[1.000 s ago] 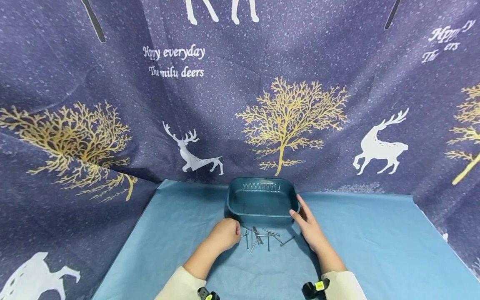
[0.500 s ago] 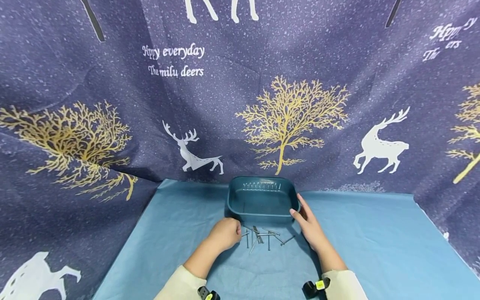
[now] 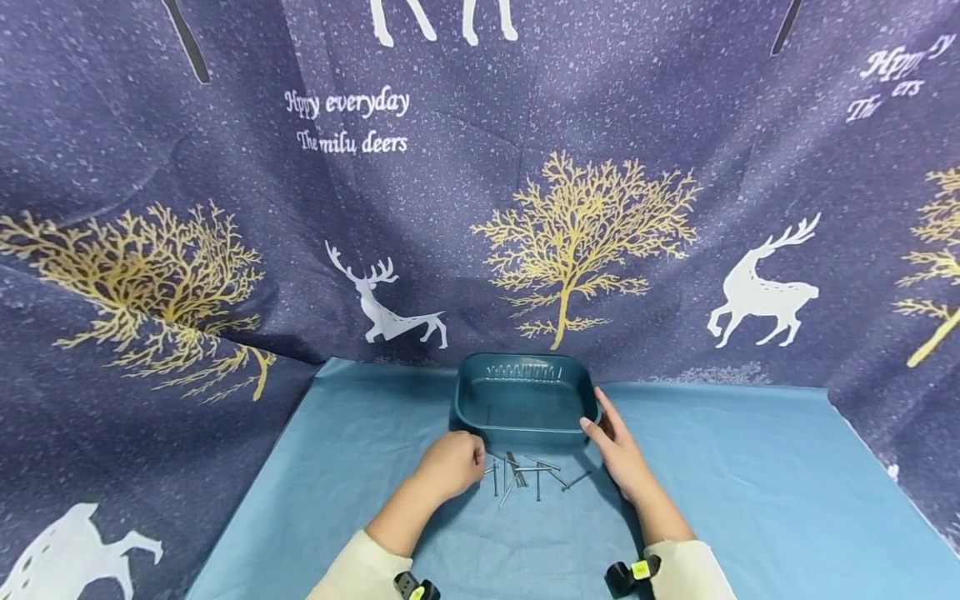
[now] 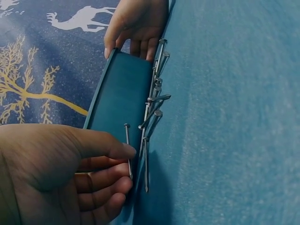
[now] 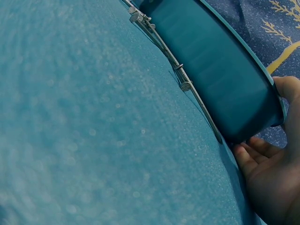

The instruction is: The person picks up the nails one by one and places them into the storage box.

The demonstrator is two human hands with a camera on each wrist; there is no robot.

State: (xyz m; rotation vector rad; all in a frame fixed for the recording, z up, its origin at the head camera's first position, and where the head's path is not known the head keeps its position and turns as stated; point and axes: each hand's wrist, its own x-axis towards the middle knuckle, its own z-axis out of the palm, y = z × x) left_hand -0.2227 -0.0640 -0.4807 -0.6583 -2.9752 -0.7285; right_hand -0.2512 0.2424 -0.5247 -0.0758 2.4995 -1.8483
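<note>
A teal plastic basket [image 3: 525, 435] stands at the back of the cloth, with nails [image 3: 538, 482] lying loose in front of its near wall. My left hand [image 3: 450, 463] is at the basket's near left corner. In the left wrist view this hand pinches one nail [image 4: 127, 136] between thumb and fingers, head upward, in front of the basket wall. My right hand [image 3: 626, 462] grips the basket's right end. In the right wrist view its thumb lies at the rim and its fingertips [image 5: 243, 157] are low against the side.
A light blue cloth [image 3: 750, 483] covers the table. Directly behind the basket hangs a dark blue curtain [image 3: 480, 250] printed with deer and golden trees. Several nails lie crossed over one another close to the basket's base.
My left hand has risen slightly toward the basket, with the nail in its fingers. The right hand, the basket and the loose nails stay where they were.
</note>
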